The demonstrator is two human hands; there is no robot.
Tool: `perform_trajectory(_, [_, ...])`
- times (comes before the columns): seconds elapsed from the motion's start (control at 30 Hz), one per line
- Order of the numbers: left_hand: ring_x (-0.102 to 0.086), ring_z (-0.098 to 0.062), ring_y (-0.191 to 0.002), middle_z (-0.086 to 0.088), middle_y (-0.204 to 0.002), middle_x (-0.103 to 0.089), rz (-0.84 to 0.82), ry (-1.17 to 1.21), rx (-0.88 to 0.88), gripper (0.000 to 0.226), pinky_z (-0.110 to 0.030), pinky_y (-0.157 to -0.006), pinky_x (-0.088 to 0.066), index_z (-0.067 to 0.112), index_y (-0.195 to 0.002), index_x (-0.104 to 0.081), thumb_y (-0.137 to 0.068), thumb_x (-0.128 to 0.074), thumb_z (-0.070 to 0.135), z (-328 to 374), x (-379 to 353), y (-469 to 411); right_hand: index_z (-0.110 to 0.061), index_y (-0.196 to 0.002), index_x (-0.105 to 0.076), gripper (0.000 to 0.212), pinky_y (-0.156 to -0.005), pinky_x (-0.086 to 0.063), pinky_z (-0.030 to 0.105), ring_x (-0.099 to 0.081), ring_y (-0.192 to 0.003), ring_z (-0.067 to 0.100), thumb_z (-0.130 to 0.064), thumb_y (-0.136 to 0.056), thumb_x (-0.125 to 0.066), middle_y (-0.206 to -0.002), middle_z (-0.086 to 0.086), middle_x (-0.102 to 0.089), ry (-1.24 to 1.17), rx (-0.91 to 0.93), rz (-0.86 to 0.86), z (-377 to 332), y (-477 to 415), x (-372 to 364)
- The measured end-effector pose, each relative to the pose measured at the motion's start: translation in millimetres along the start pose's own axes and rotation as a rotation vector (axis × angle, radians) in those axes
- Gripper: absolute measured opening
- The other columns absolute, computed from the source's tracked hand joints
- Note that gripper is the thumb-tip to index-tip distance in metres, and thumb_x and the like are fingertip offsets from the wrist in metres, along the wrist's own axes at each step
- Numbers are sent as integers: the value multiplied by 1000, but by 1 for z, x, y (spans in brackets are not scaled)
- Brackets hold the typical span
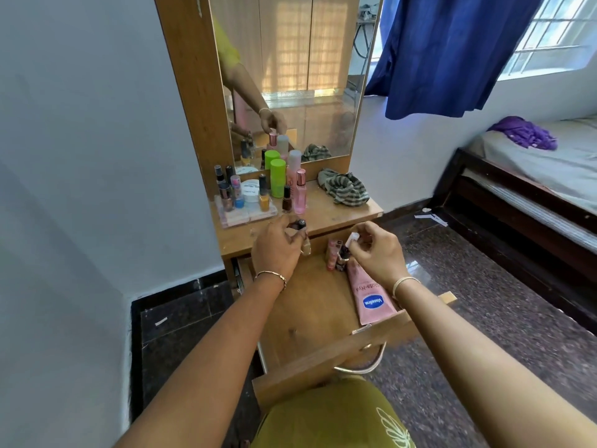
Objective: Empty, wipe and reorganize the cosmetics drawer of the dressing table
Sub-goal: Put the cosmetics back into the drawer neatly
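Observation:
The wooden drawer (310, 321) of the dressing table is pulled out below me. A pink Vaseline tube (368, 295) lies along its right side, with a few small pink and dark cosmetic tubes (336, 257) standing at the back. My left hand (277, 250) is over the drawer's back left, shut on a small dark-capped bottle (298, 225). My right hand (378, 250) hovers over the small tubes, pinching a small white-capped item (352, 237). On the tabletop (326, 208) stand nail polishes, a white jar, green bottles and a pink spray bottle (300, 192).
A striped cloth (344, 187) lies crumpled on the tabletop's right side below the mirror (290, 76). A clear palette (248, 213) sits under the nail polishes at the left. A bed (533, 176) stands to the right across the granite floor, and a blue curtain hangs above.

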State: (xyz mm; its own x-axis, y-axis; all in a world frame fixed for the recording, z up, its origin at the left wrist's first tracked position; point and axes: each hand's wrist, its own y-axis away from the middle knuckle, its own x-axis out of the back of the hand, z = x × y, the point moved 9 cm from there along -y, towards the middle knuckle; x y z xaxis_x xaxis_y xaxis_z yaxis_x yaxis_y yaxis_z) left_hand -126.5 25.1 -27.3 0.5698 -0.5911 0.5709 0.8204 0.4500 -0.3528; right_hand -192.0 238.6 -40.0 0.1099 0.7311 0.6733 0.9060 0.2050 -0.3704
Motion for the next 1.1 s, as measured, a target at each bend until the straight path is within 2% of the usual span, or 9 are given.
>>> perform_trajectory(0.07, [-57,-9,-67,13,-74,-59,-49,8,49,21,-25,-62,-49,28,-100,-67,-80,-72,35,-5,-15,6,-23,-87,-66,9,-64,-50,25,-61,-66,9,-23,-79,-66,-74,-8,-67,25,-5,-41,11,5,-4])
perform_trajectory(0.2, [-64,-7,-77,10,-86,-70,-117,85,139,21,-26,-73,-54,25,-97,-70,-77,-77,26,-19,-44,11,-24,-90,-68,13,-66,-49,22,-62,-70,9,-22,-78,-68,-79,-7,-69,71,-35,-130,32,12,-18])
perform_trajectory(0.4, [-66,-6,-80,7,-86,-72,-101,131,270,22,-21,-78,-53,21,-94,-72,-74,-80,22,-40,-79,11,-25,-95,-70,14,-71,-52,21,-63,-75,8,-22,-81,-66,-84,-8,-68,94,-28,-187,44,14,-34])
perform_trajectory(0.53, [-67,-10,-86,5,-91,-73,-81,113,320,24,-28,-83,-55,19,-96,-73,-74,-80,24,-48,-94,11,-25,-89,-67,7,-60,-31,3,-55,-71,4,-23,-82,-65,-80,-13,-60,136,-13,-211,45,13,-44])
perform_trajectory(0.67, [-68,-14,-86,3,-93,-74,-85,106,340,23,-30,-85,-54,18,-96,-73,-74,-79,25,-50,-105,9,-29,-80,-57,10,-60,-33,13,-55,-69,10,-23,-80,-65,-75,-13,-56,150,7,-215,44,14,-48])
perform_trajectory(0.83, [-67,-14,-88,3,-94,-73,-97,103,331,23,-28,-84,-53,18,-96,-72,-75,-79,23,-50,-113,7,-20,-89,-59,13,-60,-41,20,-59,-70,13,-20,-79,-67,-77,-5,-64,152,7,-233,47,15,-53])
perform_trajectory(0.93, [-67,-13,-87,3,-95,-73,-102,84,329,22,-24,-82,-51,18,-96,-72,-75,-78,23,-51,-115,5,-19,-89,-60,12,-60,-39,20,-58,-70,14,-19,-79,-67,-77,-5,-62,162,11,-225,46,15,-52])
perform_trajectory(1.1, [-67,-12,-85,4,-95,-73,-123,69,325,22,-26,-82,-53,18,-96,-72,-75,-78,22,-53,-119,3,-16,-96,-63,15,-68,-47,29,-60,-79,20,-19,-81,-66,-86,3,-67,192,0,-188,48,15,-48])
